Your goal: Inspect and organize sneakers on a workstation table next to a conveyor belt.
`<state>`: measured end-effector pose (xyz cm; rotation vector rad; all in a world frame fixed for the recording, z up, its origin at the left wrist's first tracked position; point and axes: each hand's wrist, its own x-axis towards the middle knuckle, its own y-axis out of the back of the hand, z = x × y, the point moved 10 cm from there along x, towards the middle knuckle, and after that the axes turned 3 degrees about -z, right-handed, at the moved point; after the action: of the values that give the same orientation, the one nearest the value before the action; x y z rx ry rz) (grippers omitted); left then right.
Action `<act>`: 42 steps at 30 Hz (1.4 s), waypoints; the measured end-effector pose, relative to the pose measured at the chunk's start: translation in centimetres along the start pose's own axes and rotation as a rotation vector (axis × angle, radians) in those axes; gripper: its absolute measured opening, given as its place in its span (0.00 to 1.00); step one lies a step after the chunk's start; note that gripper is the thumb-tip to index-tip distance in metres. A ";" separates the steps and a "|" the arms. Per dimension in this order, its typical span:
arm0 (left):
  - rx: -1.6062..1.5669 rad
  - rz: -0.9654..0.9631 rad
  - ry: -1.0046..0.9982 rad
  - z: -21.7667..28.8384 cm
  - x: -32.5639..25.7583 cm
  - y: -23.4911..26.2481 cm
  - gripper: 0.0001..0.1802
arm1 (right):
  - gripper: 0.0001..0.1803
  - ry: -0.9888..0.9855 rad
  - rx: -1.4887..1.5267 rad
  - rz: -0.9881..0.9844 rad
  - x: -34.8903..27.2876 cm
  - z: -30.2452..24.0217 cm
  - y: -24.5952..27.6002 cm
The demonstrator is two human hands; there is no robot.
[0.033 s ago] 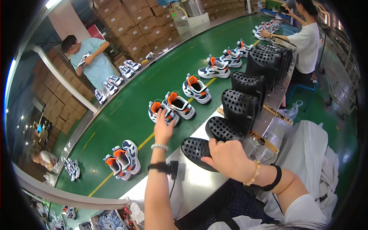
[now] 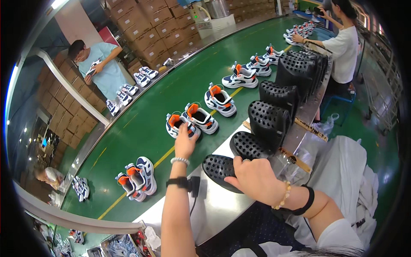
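left hand (image 2: 185, 143) fingers grasping the nearest sneaker (image 2: 179, 124) on the green conveyor (image 2: 141, 128); right hand (image 2: 256, 177) grips a black perforated sole (image 2: 220, 168) lying bench-side.

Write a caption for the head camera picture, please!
Left hand touches a sneaker on the green belt; right hand rests on a black tray.
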<state>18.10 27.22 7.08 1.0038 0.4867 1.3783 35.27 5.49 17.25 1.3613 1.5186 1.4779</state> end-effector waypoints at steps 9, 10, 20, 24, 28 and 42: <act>0.092 -0.061 0.042 -1.0 -4.4 2.1 0.18 | 0.26 0.054 -0.079 0.002 -0.4 1.1 0.2; 0.084 -0.053 0.048 -1.3 -5.8 2.9 0.18 | 0.27 0.040 -0.055 -0.016 -0.3 1.5 0.1; 0.003 0.452 0.041 -3.4 -16.0 7.6 0.20 | 0.29 0.134 -0.258 0.005 0.6 -1.3 0.9; -0.297 0.476 0.145 -7.4 -17.8 7.1 0.28 | 0.31 0.091 -0.199 0.127 1.8 -3.3 5.1; -0.412 0.467 0.236 -10.0 -18.4 6.9 0.33 | 0.31 0.164 0.031 0.014 7.8 -9.0 5.1; -0.552 0.444 0.246 -9.8 -17.0 6.2 0.31 | 0.14 -0.186 0.068 -0.018 20.8 -13.9 -17.1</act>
<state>3.61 13.37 2.57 0.5001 0.0390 1.9113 12.28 23.03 8.15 1.4774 1.4696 1.2610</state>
